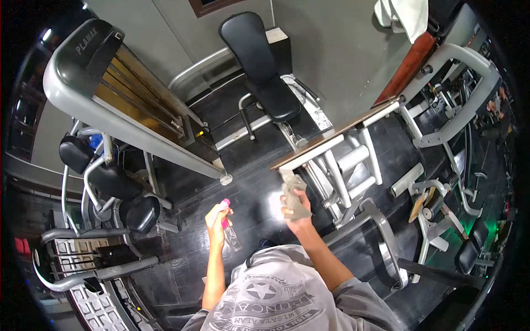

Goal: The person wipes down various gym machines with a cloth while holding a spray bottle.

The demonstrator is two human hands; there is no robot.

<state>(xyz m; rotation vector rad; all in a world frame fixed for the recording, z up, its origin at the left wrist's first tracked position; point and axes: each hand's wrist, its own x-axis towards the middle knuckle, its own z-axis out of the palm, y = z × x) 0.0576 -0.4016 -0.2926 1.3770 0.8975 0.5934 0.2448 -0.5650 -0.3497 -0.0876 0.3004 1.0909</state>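
My left hand (216, 217) is wrapped round a clear spray bottle (232, 238) with a pink head, held low in front of my body. In my right hand (300, 208) a crumpled grey-beige cloth (295, 194) is gripped, with its loose end hanging past the fingers. The cloth is close to the near end of a white-framed gym machine (331, 157); I cannot tell whether they touch. The two hands are apart, both above the dark floor.
A tall weight-stack machine (83, 105) stands to the left, with black padded seats beside it. Ahead is a black seat with a backrest (251, 47) against the grey wall. White and grey machine frames (441, 138) crowd the right side. A white towel (406, 16) hangs at the upper right.
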